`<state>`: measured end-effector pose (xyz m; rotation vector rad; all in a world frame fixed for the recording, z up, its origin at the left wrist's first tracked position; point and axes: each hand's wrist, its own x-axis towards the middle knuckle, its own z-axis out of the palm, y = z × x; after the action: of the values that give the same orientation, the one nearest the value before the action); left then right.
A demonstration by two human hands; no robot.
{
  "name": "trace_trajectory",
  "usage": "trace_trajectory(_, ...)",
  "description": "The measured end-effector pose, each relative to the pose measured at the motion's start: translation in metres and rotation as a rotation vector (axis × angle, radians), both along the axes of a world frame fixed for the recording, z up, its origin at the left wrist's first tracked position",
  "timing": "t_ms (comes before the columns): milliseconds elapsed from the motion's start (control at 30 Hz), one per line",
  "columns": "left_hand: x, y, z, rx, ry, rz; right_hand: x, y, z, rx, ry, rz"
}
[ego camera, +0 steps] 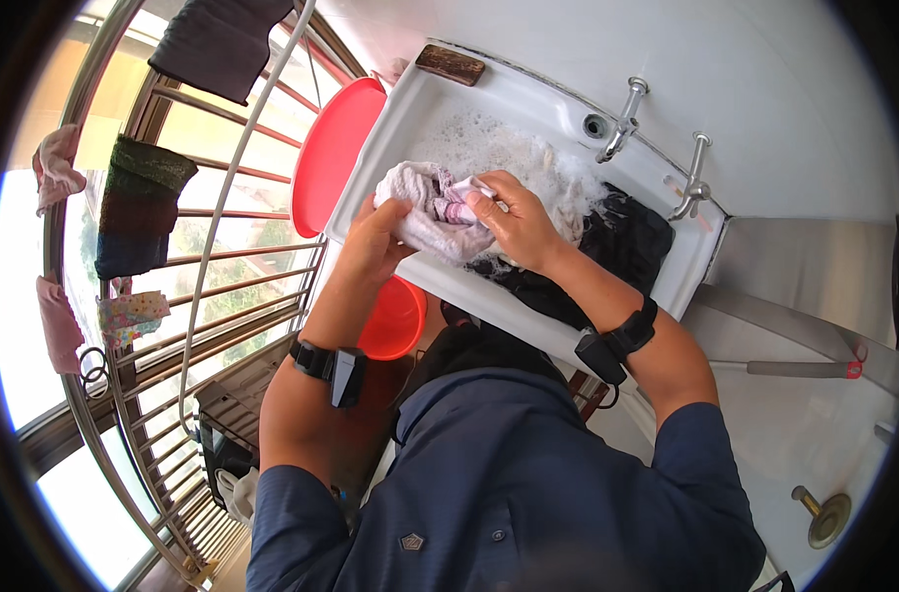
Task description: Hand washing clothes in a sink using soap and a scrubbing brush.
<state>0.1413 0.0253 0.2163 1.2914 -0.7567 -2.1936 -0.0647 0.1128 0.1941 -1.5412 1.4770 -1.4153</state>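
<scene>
A bunched, wet, pale pink cloth (436, 233) is held over the front left part of a white laundry sink (523, 118). My left hand (375, 235) grips its left side, thumb on top. With thumb and fingers, my right hand (518, 222) pinches a fold on the cloth's right side, where a pink patterned strip shows. Below and beyond the hands, suds (486, 144) cover part of the basin, with light-coloured fabric (568, 214) among them. Dark wet fabric (627, 240) lies along the right side of the sink, partly behind my right forearm.
Two metal taps (627, 122) project from the wall behind the sink. A brown wooden-looking block (449, 65) rests on the back left corner. A red basin (338, 159) stands left of the sink and a red bucket (394, 318) below. Cloths hang by the barred window (220, 259).
</scene>
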Motion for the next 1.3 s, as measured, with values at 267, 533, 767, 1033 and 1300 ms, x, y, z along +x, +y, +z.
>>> trace_trajectory(267, 0.174, 0.059, -0.016, -0.193, -0.078, 0.131, 0.07, -0.001, -0.025, 0.762, -0.277, 0.349)
trace_trajectory(533, 0.305, 0.116, -0.148, 0.187, -0.239, 0.307, 0.111, 0.003, -0.011, 0.868, -0.196, 0.36)
trace_trajectory(767, 0.337, 0.132, -0.211, 0.435, -0.263, 0.503, 0.09, 0.019, -0.009, 0.964, -0.139, 0.248)
trace_trajectory(1033, 0.352, 0.13, -0.242, 0.545, -0.387, 0.548, 0.074, 0.033, -0.024, 0.96, -0.073, 0.195)
trace_trajectory(1300, 0.306, 0.103, -0.2, 0.316, -0.344, 0.34, 0.022, 0.054, -0.085, 1.126, -0.055, 0.024)
